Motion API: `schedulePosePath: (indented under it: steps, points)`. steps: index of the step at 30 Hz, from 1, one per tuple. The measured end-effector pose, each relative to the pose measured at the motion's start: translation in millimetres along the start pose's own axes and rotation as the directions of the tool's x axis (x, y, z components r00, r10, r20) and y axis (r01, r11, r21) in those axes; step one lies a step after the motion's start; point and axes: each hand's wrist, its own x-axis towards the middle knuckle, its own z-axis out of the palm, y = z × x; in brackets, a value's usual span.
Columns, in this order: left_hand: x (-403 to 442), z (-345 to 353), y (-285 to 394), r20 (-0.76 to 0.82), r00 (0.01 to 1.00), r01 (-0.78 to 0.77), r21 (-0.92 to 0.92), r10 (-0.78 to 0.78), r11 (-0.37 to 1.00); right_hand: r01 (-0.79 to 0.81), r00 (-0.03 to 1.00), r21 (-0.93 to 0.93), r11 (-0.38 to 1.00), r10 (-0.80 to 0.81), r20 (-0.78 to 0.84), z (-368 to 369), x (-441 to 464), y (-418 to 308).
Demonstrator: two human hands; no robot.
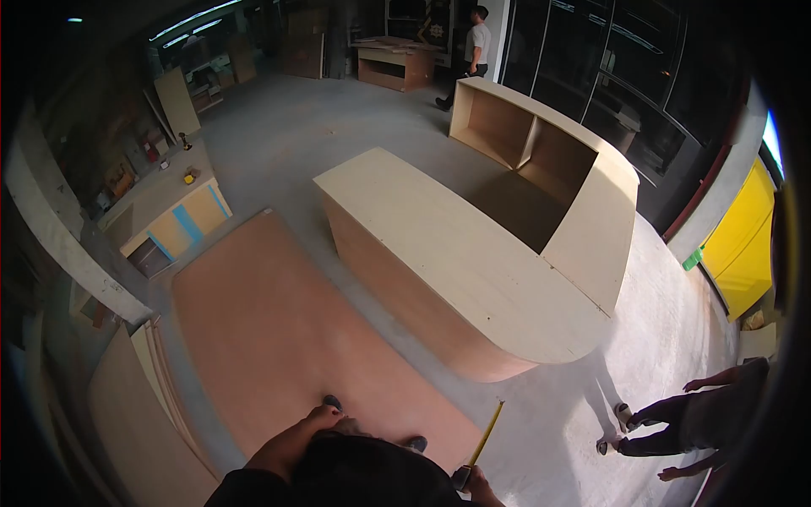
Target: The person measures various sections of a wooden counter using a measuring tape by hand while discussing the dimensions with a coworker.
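My right hand is closed around a tape measure at the bottom of the head view. Its yellow blade is pulled out and slants up over the floor, toward the rounded end of an L-shaped wooden counter. My left hand is in front of my body, above a large reddish-brown sheet on the floor. Its fingers look curled in; what they hold, if anything, is hidden. Near it the tip of my dark shoe shows, and my other shoe is on the sheet.
Another person stands at the lower right; a further person is behind the counter's open shelf section. Boards lean at the lower left. A workbench with small tools stands at left. A yellow panel is at right.
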Motion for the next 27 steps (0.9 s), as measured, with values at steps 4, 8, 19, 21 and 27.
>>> schedulePosePath:
  steps: [4, 8, 19, 21, 27]
  points:
    - [21, -16, -51, 0.064, 0.997, -0.033, -0.112, 0.04, 0.993, -0.143, 0.989, -0.071, 0.987, 0.145, 0.014, 3, 10, -126]
    - [67, -36, -117, 0.067, 0.996, -0.041, -0.247, 0.059, 0.968, -0.614, 0.788, 0.554, 0.562, 0.407, 0.461, 27, 119, -117]
    - [51, -165, -306, 0.048, 0.973, 0.194, -0.692, -0.224, 0.695, -0.779, 0.627, 0.532, 0.333, 0.364, 0.689, 155, 255, -391]
    - [50, -166, -344, 0.082, 0.936, 0.296, -0.708, -0.342, 0.641, -0.826, 0.56, 0.416, 0.381, 0.46, 0.69, 175, 279, -409]
    - [37, -134, -394, 0.226, 0.827, 0.467, -0.785, -0.514, 0.407, -0.744, 0.513, -0.04, 0.667, 0.608, 0.606, 242, 331, -443]
